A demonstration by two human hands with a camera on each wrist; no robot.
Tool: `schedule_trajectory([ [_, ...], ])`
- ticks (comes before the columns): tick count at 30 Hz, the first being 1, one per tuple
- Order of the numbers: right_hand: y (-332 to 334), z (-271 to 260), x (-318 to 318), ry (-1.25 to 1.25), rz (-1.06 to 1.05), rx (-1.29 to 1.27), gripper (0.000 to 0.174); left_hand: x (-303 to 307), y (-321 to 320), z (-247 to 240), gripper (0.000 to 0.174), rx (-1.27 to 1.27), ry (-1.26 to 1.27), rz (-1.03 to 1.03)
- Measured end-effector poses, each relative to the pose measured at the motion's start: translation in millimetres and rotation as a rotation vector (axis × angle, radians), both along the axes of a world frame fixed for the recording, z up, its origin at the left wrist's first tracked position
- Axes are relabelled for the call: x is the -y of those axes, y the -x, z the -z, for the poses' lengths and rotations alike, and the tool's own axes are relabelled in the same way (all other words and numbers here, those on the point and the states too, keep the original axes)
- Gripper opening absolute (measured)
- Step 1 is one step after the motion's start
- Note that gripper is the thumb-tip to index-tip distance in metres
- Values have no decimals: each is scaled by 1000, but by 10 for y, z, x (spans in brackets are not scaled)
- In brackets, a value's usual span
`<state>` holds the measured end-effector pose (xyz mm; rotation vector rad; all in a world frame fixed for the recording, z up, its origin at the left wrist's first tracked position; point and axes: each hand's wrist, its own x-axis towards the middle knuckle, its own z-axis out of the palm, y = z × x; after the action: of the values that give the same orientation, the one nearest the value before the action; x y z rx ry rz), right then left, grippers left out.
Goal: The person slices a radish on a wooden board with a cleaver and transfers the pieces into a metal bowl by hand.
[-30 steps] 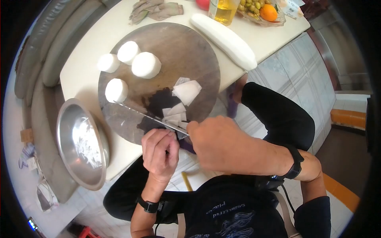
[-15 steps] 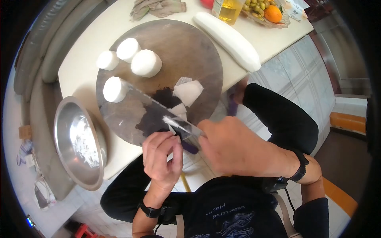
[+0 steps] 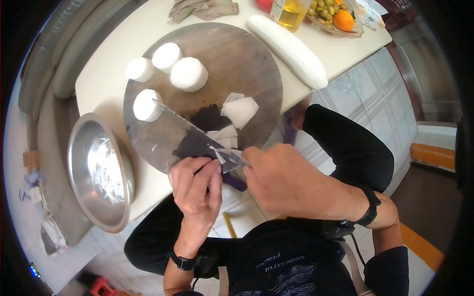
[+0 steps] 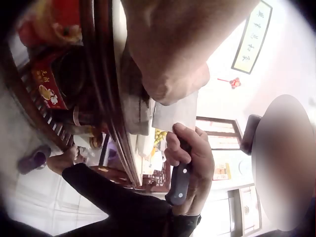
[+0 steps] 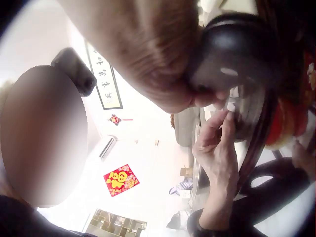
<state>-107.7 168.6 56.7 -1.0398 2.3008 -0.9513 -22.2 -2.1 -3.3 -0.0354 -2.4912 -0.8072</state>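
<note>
My right hand (image 3: pixel 291 182) grips a cleaver by its black handle (image 4: pixel 178 185). The broad cleaver blade (image 3: pixel 185 127) is tilted over the near part of a round wooden chopping board (image 3: pixel 242 54), and thin white strips show at its end near the hand. Beside the blade, my left hand (image 3: pixel 197 190) pinches a small white radish piece (image 5: pixel 231 105) between thumb and fingers; the fingers partly hide it. White radish slices (image 3: pixel 240 112) lie just beyond the blade. Several thick radish chunks (image 3: pixel 189 75) stand at the board's far left, and the blade tip overlaps the nearest one.
A metal basin (image 3: pixel 83 158) holding white shreds stands left of the board. A long whole peeled radish (image 3: pixel 291 52) lies to the right. Along the table's far side are a cloth (image 3: pixel 205 10), a bottle of yellow liquid (image 3: pixel 289 15) and a fruit bowl (image 3: pixel 353 33).
The cleaver has turned from edge-on to showing its flat side, its tip moving up and right. My left hand has shifted slightly left, away from the cleaver handle.
</note>
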Motion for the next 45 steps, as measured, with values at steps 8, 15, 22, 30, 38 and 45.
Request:
schedule_trajectory([
  [8, -11, 37, 81, -10, -33, -8, 17, 34, -32, 38, 19, -51, -10, 42],
  [15, 25, 36, 52, 10, -70, -5, 17, 56, -24, 52, 22, -85, 96, 93],
  [22, 40, 34, 58, -15, -101, -26, 17, 78, -19, 74, 23, -84, 113, 106],
  [30, 16, -175, -6, -59, 6, 26, 13, 63, -31, 81, 21, -92, 87, 78],
  [38, -245, -170, -92, -124, -158, -162, 20, 94, -77, 123, 20, -100, 135, 85],
  [45, -330, -152, -100, -139, -150, -205, 22, 97, -104, 159, 20, -101, 153, 81],
])
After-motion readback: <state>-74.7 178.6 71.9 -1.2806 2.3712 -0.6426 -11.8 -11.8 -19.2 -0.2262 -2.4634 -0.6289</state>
